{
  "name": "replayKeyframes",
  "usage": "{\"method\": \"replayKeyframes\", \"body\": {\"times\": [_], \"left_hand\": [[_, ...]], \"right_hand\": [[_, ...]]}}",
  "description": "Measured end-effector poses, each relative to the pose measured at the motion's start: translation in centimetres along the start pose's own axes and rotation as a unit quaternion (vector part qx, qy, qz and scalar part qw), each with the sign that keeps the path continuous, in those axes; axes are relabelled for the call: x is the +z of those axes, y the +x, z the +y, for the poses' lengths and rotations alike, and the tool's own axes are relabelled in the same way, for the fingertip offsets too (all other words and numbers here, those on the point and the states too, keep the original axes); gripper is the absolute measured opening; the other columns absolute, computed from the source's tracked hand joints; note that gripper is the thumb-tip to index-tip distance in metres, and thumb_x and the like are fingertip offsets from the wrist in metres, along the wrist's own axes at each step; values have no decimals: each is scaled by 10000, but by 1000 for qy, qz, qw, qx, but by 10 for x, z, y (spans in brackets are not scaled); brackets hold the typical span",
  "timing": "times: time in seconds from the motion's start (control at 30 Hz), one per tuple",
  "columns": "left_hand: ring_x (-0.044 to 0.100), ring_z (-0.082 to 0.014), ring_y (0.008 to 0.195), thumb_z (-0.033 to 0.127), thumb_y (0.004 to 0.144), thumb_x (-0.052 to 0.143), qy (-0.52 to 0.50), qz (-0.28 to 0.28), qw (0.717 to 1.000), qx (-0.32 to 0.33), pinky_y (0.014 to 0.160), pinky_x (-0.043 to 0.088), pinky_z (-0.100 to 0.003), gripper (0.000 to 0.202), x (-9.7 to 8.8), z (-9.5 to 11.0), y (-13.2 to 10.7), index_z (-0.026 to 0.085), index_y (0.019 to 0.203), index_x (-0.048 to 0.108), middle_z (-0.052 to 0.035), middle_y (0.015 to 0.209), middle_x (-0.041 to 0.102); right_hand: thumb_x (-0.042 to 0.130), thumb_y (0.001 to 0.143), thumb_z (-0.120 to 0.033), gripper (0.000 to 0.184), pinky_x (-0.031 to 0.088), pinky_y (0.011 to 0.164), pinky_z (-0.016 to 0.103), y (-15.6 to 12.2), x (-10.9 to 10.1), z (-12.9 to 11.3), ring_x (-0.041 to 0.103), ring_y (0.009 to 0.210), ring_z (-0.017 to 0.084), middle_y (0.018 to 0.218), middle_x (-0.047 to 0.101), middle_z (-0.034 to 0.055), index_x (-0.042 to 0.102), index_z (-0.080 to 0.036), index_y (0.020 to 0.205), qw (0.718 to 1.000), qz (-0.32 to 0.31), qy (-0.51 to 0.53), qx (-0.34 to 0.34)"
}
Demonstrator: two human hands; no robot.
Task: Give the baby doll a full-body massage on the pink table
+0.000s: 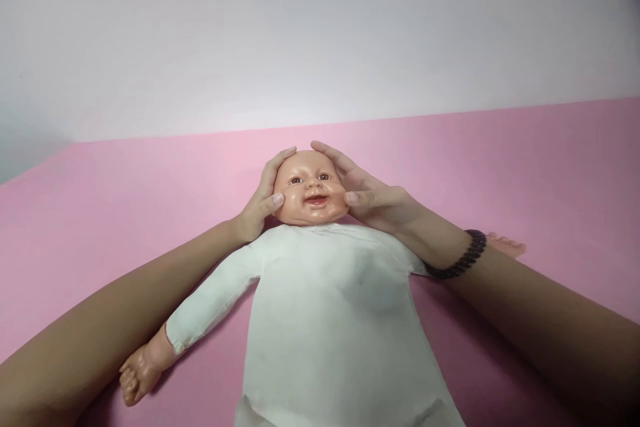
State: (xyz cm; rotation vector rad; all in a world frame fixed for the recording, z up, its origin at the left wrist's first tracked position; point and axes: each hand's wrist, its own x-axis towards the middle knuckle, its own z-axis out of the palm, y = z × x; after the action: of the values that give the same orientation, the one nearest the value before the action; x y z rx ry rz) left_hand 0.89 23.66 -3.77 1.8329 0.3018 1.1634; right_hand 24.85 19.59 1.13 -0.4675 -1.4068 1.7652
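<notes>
A baby doll [335,320] with a hard plastic head and a white cloth body lies on its back, its head at the far end. My left hand [259,205] cups one side of the doll's head [311,183], thumb against the cheek and fingers curved up toward the crown. On the opposite side my right hand [373,192] presses the head in the same way, thumb by the mouth corner. One doll hand [143,370] rests near my left forearm. The other doll hand [506,245] shows partly behind my right wrist. The fingers' undersides are hidden behind the head.
The doll lies on a pink surface [150,200] that spreads to both sides. A pale wall [320,40] rises behind its far edge. A black coiled band [463,257] circles my right wrist.
</notes>
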Motion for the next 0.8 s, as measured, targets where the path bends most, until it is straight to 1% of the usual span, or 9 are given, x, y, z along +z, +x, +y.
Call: {"method": "replayKeyframes", "body": {"times": [0.13, 0.27, 0.4, 0.47, 0.53, 0.63, 0.8], "left_hand": [[280, -415, 1555, 582, 911, 659, -34, -29, 999, 9, 1270, 284, -645, 813, 1, 6, 1, 378, 1618, 312, -64, 1696, 263], [240, -420, 1570, 585, 891, 701, -18, -38, 999, 16, 1284, 254, -642, 861, 1, 8, 2, 381, 1626, 303, -61, 1698, 256], [203, -419, 1582, 584, 908, 684, 26, -32, 999, 20, 1299, 209, -652, 847, -1, 8, 1, 376, 1633, 299, -60, 1692, 272], [194, -420, 1584, 595, 918, 667, 39, -28, 999, 21, 1302, 200, -656, 836, -1, 8, 1, 374, 1635, 299, -61, 1691, 275], [194, -421, 1584, 608, 923, 658, 44, -24, 998, 24, 1301, 203, -658, 831, -1, 8, 1, 374, 1635, 299, -64, 1691, 274], [229, -421, 1573, 619, 928, 659, 45, -23, 998, 25, 1292, 234, -651, 833, 0, 8, 1, 372, 1635, 294, -75, 1688, 275], [322, -414, 1537, 634, 958, 618, 31, -23, 999, 9, 1260, 303, -641, 808, 2, 9, 1, 374, 1638, 268, -87, 1696, 253]], "right_hand": [[884, 708, -261, 1048, 367, 1261, 587, 0, 0, 0, 414, 1529, 338, 1698, 331, 21, 367, -456, 1598, 1000, -17, -22, -4], [919, 675, -278, 1157, 381, 1255, 572, 1, -3, 0, 416, 1527, 330, 1702, 319, 17, 293, -480, 1627, 997, -31, -72, -13], [933, 689, -310, 1148, 387, 1260, 535, 3, -5, 0, 369, 1554, 308, 1714, 283, -22, 289, -521, 1616, 989, -20, -146, -18], [931, 700, -325, 1134, 393, 1256, 534, 3, -4, 0, 365, 1555, 317, 1717, 271, -8, 293, -501, 1621, 986, -15, -166, -29], [931, 704, -346, 1146, 402, 1246, 545, 3, -3, 0, 380, 1543, 335, 1711, 277, 24, 276, -467, 1637, 983, -12, -177, -38], [933, 707, -381, 1174, 425, 1229, 546, 3, -1, 2, 409, 1523, 344, 1698, 293, 47, 241, -450, 1653, 981, -5, -191, -42], [949, 697, -403, 1230, 437, 1226, 528, 4, -1, 5, 431, 1508, 326, 1688, 301, 45, 187, -459, 1661, 975, 10, -218, -50]]}}
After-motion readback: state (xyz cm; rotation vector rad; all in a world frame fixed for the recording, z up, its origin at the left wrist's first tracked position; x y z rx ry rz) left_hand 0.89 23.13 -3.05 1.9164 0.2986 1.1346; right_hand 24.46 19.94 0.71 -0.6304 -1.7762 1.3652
